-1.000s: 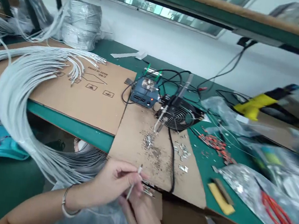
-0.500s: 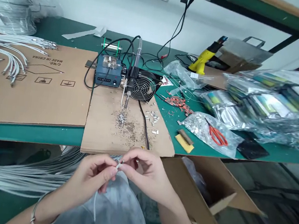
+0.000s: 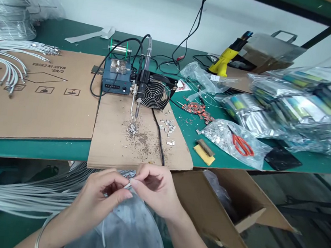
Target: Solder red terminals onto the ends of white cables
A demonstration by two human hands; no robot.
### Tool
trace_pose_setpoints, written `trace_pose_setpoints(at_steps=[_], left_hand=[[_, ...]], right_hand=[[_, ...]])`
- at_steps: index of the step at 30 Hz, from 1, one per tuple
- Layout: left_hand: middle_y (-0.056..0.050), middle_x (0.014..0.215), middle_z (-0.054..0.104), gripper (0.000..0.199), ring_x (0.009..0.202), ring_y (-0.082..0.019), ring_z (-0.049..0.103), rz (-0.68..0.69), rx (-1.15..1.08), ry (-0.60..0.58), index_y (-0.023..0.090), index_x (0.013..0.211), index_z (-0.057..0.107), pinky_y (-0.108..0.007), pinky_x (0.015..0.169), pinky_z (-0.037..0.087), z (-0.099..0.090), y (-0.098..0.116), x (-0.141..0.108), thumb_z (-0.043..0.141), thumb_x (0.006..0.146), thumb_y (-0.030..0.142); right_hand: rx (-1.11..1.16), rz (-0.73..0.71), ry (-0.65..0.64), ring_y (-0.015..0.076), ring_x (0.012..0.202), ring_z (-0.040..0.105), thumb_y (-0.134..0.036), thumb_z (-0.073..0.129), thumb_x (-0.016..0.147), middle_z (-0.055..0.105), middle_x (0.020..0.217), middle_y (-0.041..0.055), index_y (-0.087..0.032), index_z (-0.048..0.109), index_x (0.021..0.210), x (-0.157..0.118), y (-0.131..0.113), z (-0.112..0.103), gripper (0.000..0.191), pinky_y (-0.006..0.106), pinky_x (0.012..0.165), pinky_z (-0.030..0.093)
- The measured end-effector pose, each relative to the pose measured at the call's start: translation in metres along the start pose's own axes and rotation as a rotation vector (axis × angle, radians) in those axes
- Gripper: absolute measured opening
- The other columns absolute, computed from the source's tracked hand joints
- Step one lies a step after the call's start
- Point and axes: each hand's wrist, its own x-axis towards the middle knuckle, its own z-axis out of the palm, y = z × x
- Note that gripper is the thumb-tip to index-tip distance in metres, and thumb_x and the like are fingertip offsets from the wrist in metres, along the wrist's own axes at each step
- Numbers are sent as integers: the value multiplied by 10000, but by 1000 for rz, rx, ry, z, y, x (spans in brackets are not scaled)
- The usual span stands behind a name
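Observation:
A thin white cable (image 3: 103, 234) hangs down from between my hands, over my grey-blue lap covering. My left hand (image 3: 102, 196) pinches the cable near its upper end between thumb and fingers. Touching it from the right, my right hand (image 3: 156, 188) closes thumb and forefinger on the cable's tip; the very end is hidden by the fingertips. Both hands are in front of the bench edge, below a cardboard sheet (image 3: 112, 145). Above them on that sheet, a soldering iron (image 3: 144, 70) points down at a small heap of metal bits (image 3: 132, 129).
A blue soldering station (image 3: 116, 79) and a black fan (image 3: 155, 95) stand behind. Finished-looking white cables (image 3: 14, 63) lie left; a long cable bundle (image 3: 25, 197) hangs below. Right are red-handled scissors (image 3: 242, 145), a yellow heat gun (image 3: 225, 61), silver bags (image 3: 252, 118) and an open carton (image 3: 218, 209).
My fingertips have shifted slightly on the cable, and its tip is now covered by my right fingers. The view has moved a little.

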Motion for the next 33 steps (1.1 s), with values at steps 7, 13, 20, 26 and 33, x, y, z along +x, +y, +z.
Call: trace_pose_setpoints(at_steps=[7, 13, 20, 26, 33], left_hand=[[-28, 602, 529, 158, 491, -61, 511, 43, -101, 96, 108, 765, 638, -145, 444, 389, 4, 4, 0, 573, 803, 247], [-32, 601, 603, 189, 446, -70, 551, -178, -706, -32, 78, 752, 602, -126, 440, 438, 0, 3, 4, 588, 794, 262], [-17, 556, 558, 314, 420, -32, 499, -261, -624, -129, 53, 714, 552, -101, 425, 368, -6, 9, 8, 589, 775, 359], [-7, 545, 551, 333, 433, -39, 519, -222, -779, -210, 62, 668, 499, -117, 460, 400, 3, 9, 13, 592, 782, 360], [-11, 575, 571, 245, 460, -49, 550, -243, -933, -212, 60, 737, 550, -112, 458, 426, 6, 9, 15, 607, 778, 295]], right_hand=[[396, -203, 391, 59, 499, 340, -148, 570, 802, 352, 521, -20, -129, 466, 611, 1, -3, -9, 218, 194, 487, 296], [-223, -98, -18, 79, 592, 461, -130, 643, 731, 572, 663, 12, -159, 635, 826, 6, -10, -15, 100, 192, 532, 372], [-442, -150, -195, 63, 635, 518, -151, 628, 755, 592, 673, -24, -161, 619, 748, 10, -24, -20, 15, 192, 583, 389], [13, -172, 2, 71, 543, 444, -89, 602, 749, 512, 588, 4, -127, 534, 657, 5, 0, -3, 120, 201, 499, 337], [581, -190, 201, 77, 560, 379, -219, 585, 809, 380, 562, -5, -143, 537, 676, 10, 17, 1, 161, 219, 540, 311]])
